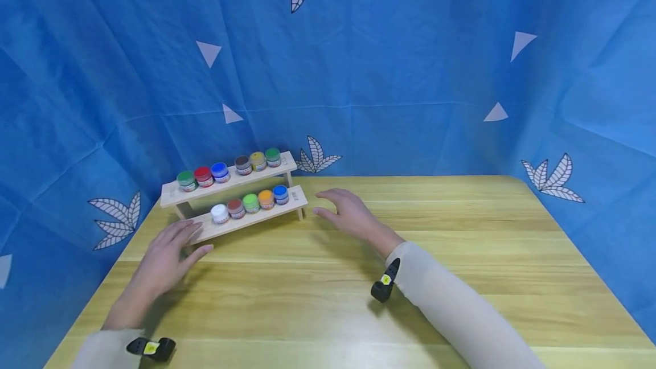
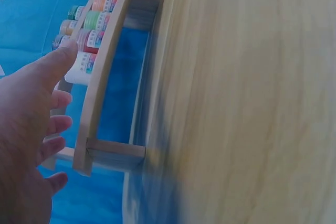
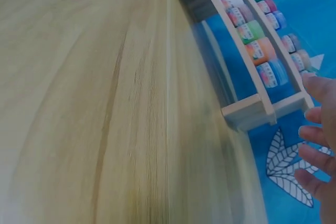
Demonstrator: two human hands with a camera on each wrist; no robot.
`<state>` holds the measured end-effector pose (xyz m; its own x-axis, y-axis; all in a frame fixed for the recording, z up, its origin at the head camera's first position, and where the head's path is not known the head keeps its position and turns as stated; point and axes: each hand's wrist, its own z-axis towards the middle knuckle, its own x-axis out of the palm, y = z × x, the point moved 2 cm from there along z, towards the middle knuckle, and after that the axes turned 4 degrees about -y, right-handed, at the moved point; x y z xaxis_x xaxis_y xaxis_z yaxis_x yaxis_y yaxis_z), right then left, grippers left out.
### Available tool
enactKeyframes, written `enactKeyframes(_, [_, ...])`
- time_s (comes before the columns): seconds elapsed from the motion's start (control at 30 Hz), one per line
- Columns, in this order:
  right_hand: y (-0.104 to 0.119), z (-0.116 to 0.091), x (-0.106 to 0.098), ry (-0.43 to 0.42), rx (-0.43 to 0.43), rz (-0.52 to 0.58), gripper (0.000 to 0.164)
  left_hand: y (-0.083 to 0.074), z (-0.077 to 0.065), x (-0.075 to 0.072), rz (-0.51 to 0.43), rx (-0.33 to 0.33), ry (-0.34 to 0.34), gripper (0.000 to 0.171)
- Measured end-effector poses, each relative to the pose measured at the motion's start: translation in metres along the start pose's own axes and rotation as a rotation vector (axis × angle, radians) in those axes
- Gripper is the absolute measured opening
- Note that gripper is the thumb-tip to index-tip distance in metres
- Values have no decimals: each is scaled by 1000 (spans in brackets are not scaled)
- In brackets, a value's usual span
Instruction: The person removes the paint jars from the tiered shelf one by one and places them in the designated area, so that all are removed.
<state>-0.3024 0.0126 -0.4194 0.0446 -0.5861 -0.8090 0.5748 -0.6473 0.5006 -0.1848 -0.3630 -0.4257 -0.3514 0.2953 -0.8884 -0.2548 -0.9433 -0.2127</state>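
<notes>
Zero items in grip at lower left of the head view: left hand (image 1: 165, 256) is hovering with fingers parted and loosely bent, thumb apart. Its fingertips are overlapping the left end of the lower shelf (image 1: 206, 228); whether they are touching it, cannot tell. Rightwards, the wooden rack (image 1: 232, 175) is standing left of centre on the table (image 1: 287, 283). Six jars (image 1: 220, 172) are sitting on its upper tier; five are lining the lower shelf, from white jar (image 1: 220, 214) to blue jar (image 1: 281, 194). Near frame centre, right hand (image 1: 351, 215) is hovering just beside the shelf's right end, thumb and fingers spread, holding nothing.

Handling (judgement): rack is looking light and stiff, easy to grip. Jars are appearing smooth and loose, so likely to slide or topple if it tips. Both ends are offering the best hold, kept level; bare wood at left is leaving finger room.
</notes>
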Motion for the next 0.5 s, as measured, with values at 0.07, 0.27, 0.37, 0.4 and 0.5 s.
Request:
enactKeyframes(0.07, [0, 6, 5, 9, -9, -10, 52, 2, 1, 1, 10, 3, 20, 67])
enactKeyframes(0.27, [3, 21, 18, 41, -65, -25, 56, 9, 6, 3, 12, 9, 68, 69])
enactKeyframes(0.37, [5, 27, 24, 57, -93, -35, 59, 12, 7, 5, 11, 13, 86, 69])
enactKeyframes(0.4, [6, 28, 26, 62, -100, -46, 60, 13, 7, 5, 11, 15, 90, 68])
enactKeyframes(0.5, [8, 32, 31, 81, -122, -93, 63, 17, 6, 8, 13, 19, 92, 67])
